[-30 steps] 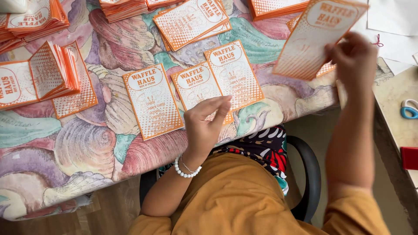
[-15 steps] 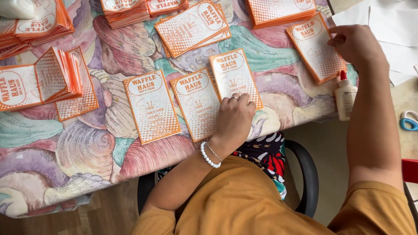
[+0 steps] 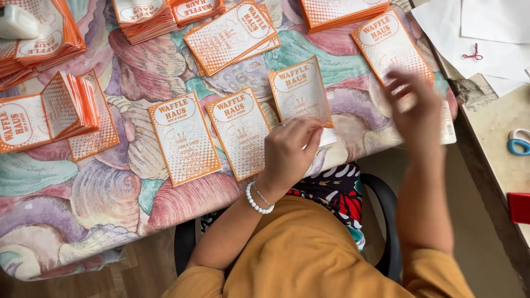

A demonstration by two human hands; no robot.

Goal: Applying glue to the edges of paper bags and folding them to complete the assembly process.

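My left hand [image 3: 287, 152] pinches the lower edge of an orange-and-white printed card [image 3: 301, 88] and holds it tilted up off the table's front edge. Left of it, two matching cards [image 3: 185, 138] [image 3: 240, 132] lie flat side by side. My right hand [image 3: 414, 107] is blurred with motion, fingers spread. It is over a white glue bottle [image 3: 448, 124] at the table's right edge, just below another single card [image 3: 389, 44]. Whether it grips the bottle cannot be made out.
Stacks of the same cards [image 3: 232, 36] [image 3: 342, 11] [image 3: 38, 47] line the back of the shell-patterned tablecloth [image 3: 99, 198]; an upright bundle [image 3: 74, 102] stands at left. A side counter holds white paper [image 3: 491, 27], blue scissors [image 3: 519, 140] and a red object [image 3: 519, 207].
My right hand put its card down at the upper right and moved down to the glue bottle. My left hand lifted the rightmost of the front cards off the table.
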